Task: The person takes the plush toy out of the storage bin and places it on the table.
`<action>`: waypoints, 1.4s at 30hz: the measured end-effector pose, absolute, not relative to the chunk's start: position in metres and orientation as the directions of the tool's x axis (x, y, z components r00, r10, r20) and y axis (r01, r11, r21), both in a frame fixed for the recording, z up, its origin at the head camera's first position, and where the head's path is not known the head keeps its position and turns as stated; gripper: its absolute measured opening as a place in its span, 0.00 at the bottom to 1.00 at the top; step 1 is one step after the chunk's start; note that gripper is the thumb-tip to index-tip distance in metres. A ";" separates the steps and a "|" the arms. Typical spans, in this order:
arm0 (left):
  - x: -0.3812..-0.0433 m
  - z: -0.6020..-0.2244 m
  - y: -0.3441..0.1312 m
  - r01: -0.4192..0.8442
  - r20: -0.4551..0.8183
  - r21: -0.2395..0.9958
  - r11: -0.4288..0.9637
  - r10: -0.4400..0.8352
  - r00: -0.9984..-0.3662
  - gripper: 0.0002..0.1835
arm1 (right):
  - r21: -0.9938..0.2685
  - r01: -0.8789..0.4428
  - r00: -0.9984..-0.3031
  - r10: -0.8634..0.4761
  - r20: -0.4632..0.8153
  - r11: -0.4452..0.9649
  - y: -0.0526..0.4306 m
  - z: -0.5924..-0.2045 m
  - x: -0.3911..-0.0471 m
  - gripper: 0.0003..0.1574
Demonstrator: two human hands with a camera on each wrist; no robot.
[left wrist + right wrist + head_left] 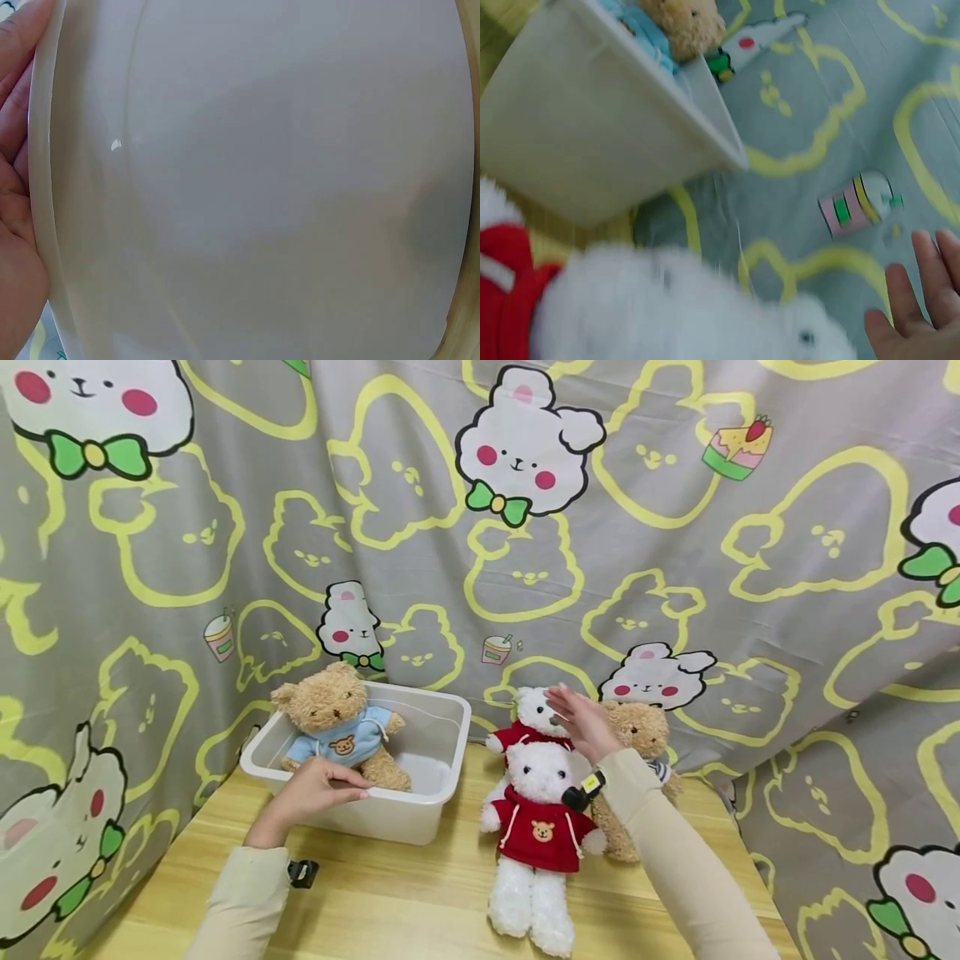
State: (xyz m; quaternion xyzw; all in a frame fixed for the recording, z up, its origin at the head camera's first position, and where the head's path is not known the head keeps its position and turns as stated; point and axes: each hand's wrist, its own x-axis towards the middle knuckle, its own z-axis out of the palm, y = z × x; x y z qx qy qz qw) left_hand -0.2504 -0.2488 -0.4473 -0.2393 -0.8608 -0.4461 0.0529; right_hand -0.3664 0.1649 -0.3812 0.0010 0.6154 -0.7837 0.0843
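Observation:
My left hand (322,789) is at the front rim of a pale plastic bin (375,818), its fingers loosely bent. In the left wrist view, its fingers (15,112) show behind the rim, and the bin's outer wall fills most of the picture. Inside the bin, a brown teddy bear in a blue hoodie (347,735) leans back. My right hand (585,722), fingers extended and holding nothing, is raised by the rear white teddy bear (531,706), partly covering it. In front of that bear lies another white teddy bear in a red hoodie (542,818).
A brown teddy bear (637,727) is partly hidden behind my right forearm. The wooden table (390,893) carries the bin and bears. A grey patterned curtain (420,568) stands close behind them.

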 end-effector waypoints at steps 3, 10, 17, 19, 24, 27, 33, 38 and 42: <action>-0.250 -0.447 -0.250 0.455 0.301 0.749 0.482 0.364 -0.881 0.07 | -0.972 0.123 -0.977 -0.198 -0.083 -0.202 0.136 -0.375 -0.373 0.30; -0.251 -0.449 -0.253 0.451 0.305 0.751 0.483 0.353 -0.885 0.06 | -0.985 0.131 -0.944 -0.319 -0.089 -0.114 0.066 -0.371 -0.385 0.28; -0.249 -0.448 -0.255 0.469 0.326 0.749 0.469 0.355 -0.876 0.06 | -0.978 0.172 -0.892 -0.440 -0.104 -0.118 0.005 -0.365 -0.390 0.28; -0.249 -0.448 -0.255 0.462 0.323 0.750 0.473 0.348 -0.880 0.06 | -0.974 0.192 -0.883 -0.456 -0.116 -0.123 -0.010 -0.366 -0.391 0.27; -0.246 -0.448 -0.256 0.440 0.303 0.751 0.493 0.334 -0.892 0.06 | -0.972 0.221 -0.858 -0.490 -0.153 -0.084 -0.040 -0.374 -0.393 0.28; -0.245 -0.450 -0.256 0.435 0.298 0.749 0.500 0.332 -0.895 0.05 | -0.971 0.233 -0.841 -0.513 -0.175 -0.050 -0.055 -0.380 -0.393 0.29; -0.244 -0.451 -0.251 0.438 0.299 0.744 0.505 0.334 -0.894 0.05 | -0.977 0.207 -0.824 -0.531 -0.200 0.048 -0.072 -0.386 -0.394 0.28; -0.247 -0.450 -0.246 0.454 0.313 0.734 0.506 0.341 -0.886 0.06 | -0.983 0.159 -0.824 -0.535 -0.184 0.093 -0.081 -0.384 -0.394 0.27; -0.249 -0.448 -0.246 0.474 0.332 0.719 0.508 0.347 -0.877 0.05 | -0.987 0.116 -0.812 -0.562 -0.156 0.107 -0.087 -0.384 -0.392 0.27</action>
